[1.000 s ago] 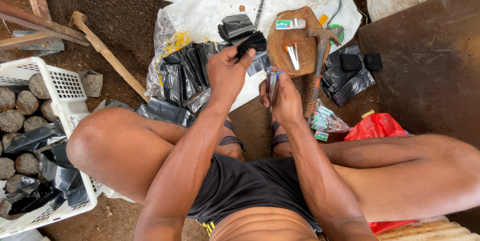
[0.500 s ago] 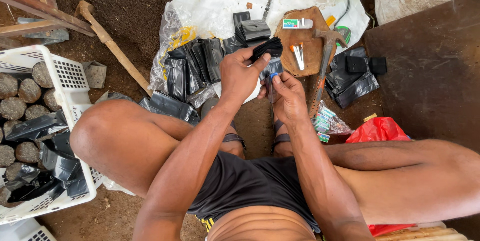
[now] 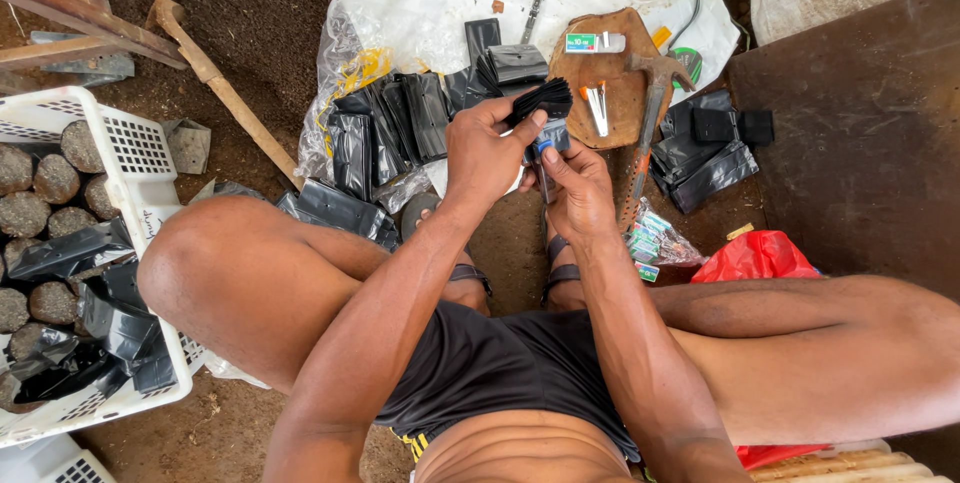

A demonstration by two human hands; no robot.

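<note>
I sit with my knees apart above a dirt floor. My left hand (image 3: pixel 488 148) is closed on a thin stack of black plastic bags (image 3: pixel 541 99), which fans out above my fingers. My right hand (image 3: pixel 578 191) is just beside it, gripping a small metal tool with a blue tip (image 3: pixel 546 149). The tool's tip touches the lower edge of the stack. Both hands meet in front of my sandalled feet.
Loose black bags (image 3: pixel 392 125) lie on a clear plastic sheet (image 3: pixel 430 3). A hammer (image 3: pixel 652 93) leans on a wooden board (image 3: pixel 625 108). More black bags (image 3: pixel 706 148) and a red bag (image 3: pixel 756 255) sit right. A white basket (image 3: pixel 140 168) of soil plugs stands left, beside a wooden handle (image 3: pixel 232 103).
My left hand has drawn the black stack down and toward my right hand. The two hands now touch, with the tool against the stack.
</note>
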